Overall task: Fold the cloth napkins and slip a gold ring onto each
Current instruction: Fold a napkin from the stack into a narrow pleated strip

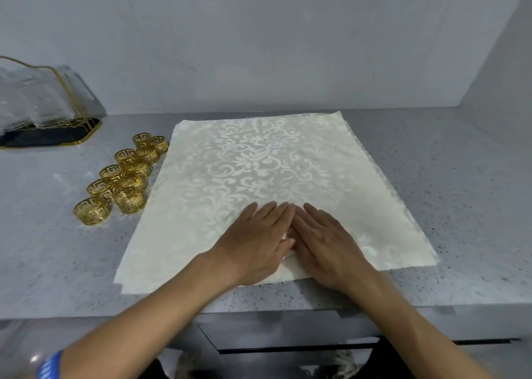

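- Head view shows the grey counter (431,177), and the cream napkin (259,162) lies spread flat in the middle of it.
- Both hands press on the napkin's near edge, side by side: left hand (256,243) and right hand (331,246), fingers straight and flat, holding nothing.
- I think smoothing comes first: push out from the napkin's middle, then fold edge to edge.
- Gold rings (123,177) wait just left of the napkin.

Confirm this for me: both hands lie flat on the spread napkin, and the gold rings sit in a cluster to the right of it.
One detail is wrong: the rings sit to the left of the napkin, not the right, as the head view shows. The rest holds: the left hand and right hand both lie flat on the spread napkin.
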Demonstrator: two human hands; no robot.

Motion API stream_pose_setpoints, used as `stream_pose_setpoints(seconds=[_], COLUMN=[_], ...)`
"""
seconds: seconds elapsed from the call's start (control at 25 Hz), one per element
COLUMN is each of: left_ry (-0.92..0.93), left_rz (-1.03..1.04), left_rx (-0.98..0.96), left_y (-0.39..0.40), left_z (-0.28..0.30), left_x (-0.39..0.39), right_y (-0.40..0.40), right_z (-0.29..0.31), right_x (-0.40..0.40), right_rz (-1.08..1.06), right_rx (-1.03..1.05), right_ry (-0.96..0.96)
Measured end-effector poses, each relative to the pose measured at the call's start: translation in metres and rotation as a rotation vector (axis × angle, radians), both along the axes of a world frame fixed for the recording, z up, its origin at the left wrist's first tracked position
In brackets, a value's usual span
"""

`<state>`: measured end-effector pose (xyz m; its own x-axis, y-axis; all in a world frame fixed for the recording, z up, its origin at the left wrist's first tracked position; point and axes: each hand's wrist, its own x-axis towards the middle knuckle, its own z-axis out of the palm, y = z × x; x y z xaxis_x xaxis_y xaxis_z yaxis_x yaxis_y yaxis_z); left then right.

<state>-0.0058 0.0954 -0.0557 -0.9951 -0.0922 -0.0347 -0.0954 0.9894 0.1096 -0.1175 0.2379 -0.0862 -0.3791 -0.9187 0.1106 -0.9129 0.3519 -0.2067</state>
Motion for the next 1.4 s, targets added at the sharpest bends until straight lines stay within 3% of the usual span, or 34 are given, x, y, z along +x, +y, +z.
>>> stream_pose_setpoints(seconds=[0.16,0.24,0.36,0.56,0.76,0.84,0.92,1.04,1.12,1.28,1.4], left_ry=[0.010,0.055,0.075,0.069,-0.034,0.076,0.259,0.313,0.315,0.214,0.214], left_rz=[0.035,0.023,0.021,0.046,0.005,-0.028,-0.089,-0.075,0.035,0.392,0.514], left_rx=[0.019,0.027,0.038,0.030,0.271,0.370,0.239,0.112,0.265,0.952,1.126], left_y=[-0.015,-0.012,-0.013,-0.013,-0.019,-0.028,-0.032,-0.023,-0.021,-0.046,-0.058], left_z=[-0.033,-0.034,-0.035,-0.036,-0.016,-0.012,-0.011,-0.009,-0.006,0.010,0.012], left_x=[0.002,0.002,0.000,0.001,0.006,0.015,0.023,0.025,0.020,0.000,-0.014], right_y=[0.016,0.010,0.007,0.039,0.019,0.014,0.010,0.004,0.006,0.012,0.008], right_z=[0.009,0.013,0.008,-0.001,0.010,0.012,0.012,0.011,0.010,0.024,0.023], right_x=[-0.001,0.014,0.032,0.008,0.005,-0.002,-0.003,-0.006,-0.012,-0.020,-0.027], right_rz=[-0.162,-0.149,-0.007,-0.059,-0.132,-0.119,-0.138,-0.144,-0.129,-0.158,-0.262], right_rx=[0.131,0.032,-0.077,-0.178,-0.197,-0.155,-0.118,-0.116,-0.164,-0.264,-0.356], right_ry=[0.080,0.150,0.039,0.073,0.128,0.164,0.200,0.227,0.181,-0.132,-0.369])
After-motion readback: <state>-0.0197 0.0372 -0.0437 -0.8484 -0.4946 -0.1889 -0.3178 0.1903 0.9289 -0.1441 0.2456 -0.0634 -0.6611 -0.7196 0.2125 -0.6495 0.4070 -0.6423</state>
